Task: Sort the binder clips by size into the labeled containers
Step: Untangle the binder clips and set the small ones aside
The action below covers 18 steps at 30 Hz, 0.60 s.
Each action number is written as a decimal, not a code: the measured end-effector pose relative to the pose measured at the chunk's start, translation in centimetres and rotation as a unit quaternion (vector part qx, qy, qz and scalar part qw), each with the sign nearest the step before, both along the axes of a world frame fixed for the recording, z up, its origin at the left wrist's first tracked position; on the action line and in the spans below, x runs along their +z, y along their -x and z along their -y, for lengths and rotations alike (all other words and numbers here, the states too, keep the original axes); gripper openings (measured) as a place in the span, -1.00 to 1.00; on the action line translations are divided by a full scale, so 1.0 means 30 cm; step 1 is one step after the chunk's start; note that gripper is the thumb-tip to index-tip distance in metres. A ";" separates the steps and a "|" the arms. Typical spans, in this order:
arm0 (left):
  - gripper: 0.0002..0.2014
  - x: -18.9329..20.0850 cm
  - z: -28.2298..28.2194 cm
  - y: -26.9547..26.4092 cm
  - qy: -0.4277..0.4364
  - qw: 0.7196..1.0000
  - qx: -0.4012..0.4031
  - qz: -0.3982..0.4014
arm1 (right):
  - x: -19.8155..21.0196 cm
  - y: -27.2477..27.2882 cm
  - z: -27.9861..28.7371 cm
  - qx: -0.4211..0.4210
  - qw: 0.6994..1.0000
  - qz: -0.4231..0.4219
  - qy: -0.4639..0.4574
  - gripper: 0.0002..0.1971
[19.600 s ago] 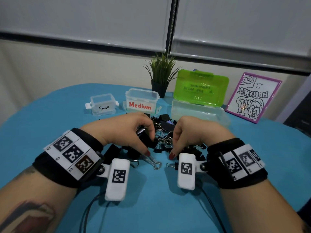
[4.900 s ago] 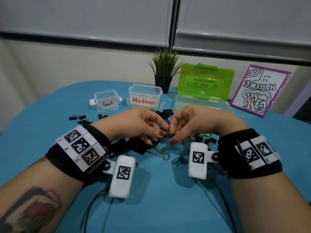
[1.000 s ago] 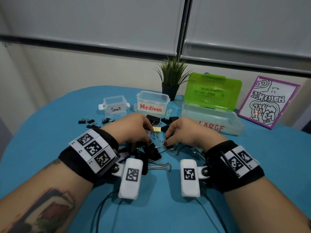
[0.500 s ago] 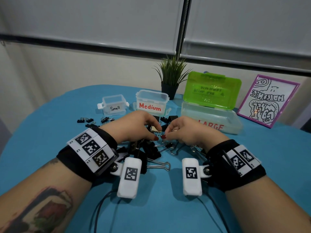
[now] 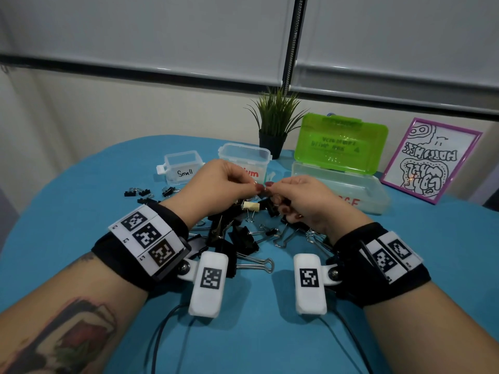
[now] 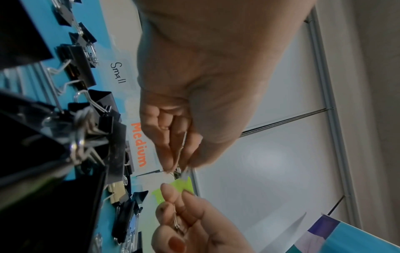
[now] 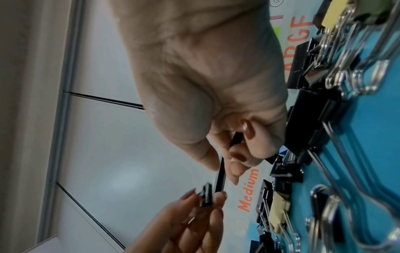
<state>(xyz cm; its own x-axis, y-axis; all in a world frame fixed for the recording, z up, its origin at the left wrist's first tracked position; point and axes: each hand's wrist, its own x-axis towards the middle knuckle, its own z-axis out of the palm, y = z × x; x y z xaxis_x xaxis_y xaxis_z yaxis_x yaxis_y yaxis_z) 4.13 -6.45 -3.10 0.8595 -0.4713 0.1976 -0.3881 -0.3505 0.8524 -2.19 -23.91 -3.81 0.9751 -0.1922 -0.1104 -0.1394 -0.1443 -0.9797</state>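
Both hands hover above the pile of black binder clips (image 5: 237, 233), fingertips nearly meeting in front of the Medium box (image 5: 244, 155). My left hand (image 5: 256, 187) pinches a small black clip (image 7: 206, 195) between thumb and fingers. My right hand (image 5: 270, 184) is curled, with another small black clip (image 7: 237, 138) tucked under its fingers. The Small box (image 5: 183, 166) stands to the left. The Large box (image 5: 340, 184) stands to the right, its green lid (image 5: 340, 143) raised. A beige clip (image 5: 251, 205) lies in the pile under the hands.
Several small clips (image 5: 140, 193) lie apart on the blue table (image 5: 81, 211) in front of the Small box. A potted plant (image 5: 272, 125) and a framed drawing (image 5: 429, 160) stand at the back. Large clips with long wire handles (image 5: 256, 264) lie near my wrists.
Both hands have risen from the pile to the front of the Medium box, each with a small clip. The pile has not visibly shifted.
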 end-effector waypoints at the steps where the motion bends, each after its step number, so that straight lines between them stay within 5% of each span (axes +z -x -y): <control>1: -0.88 0.000 0.005 -0.003 0.039 0.999 0.017 -0.033 | 0.003 -0.001 -0.001 -0.017 1.000 0.006 -0.015 -0.87; 4: -0.92 0.008 0.013 0.010 0.153 0.977 0.022 -0.143 | 0.009 -0.007 -0.003 -0.049 0.998 0.023 -0.026 -0.77; 9: -0.84 0.000 0.015 0.027 0.162 0.962 -0.022 -0.218 | 0.012 -0.010 -0.014 -0.012 0.995 0.090 -0.049 -0.55; 18: -0.89 -0.002 0.010 0.026 0.165 0.957 -0.050 -0.231 | 0.019 0.008 -0.004 -0.031 0.984 0.175 -0.028 -0.64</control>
<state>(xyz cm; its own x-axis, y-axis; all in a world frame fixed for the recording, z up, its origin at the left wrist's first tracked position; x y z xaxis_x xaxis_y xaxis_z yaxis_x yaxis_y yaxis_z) 3.36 -6.75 -3.16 0.8454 -0.5325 -0.0409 0.0404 -0.0126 0.9991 -2.42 -23.78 -3.24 0.9419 -0.2564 0.2170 0.2001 -0.0903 -0.9756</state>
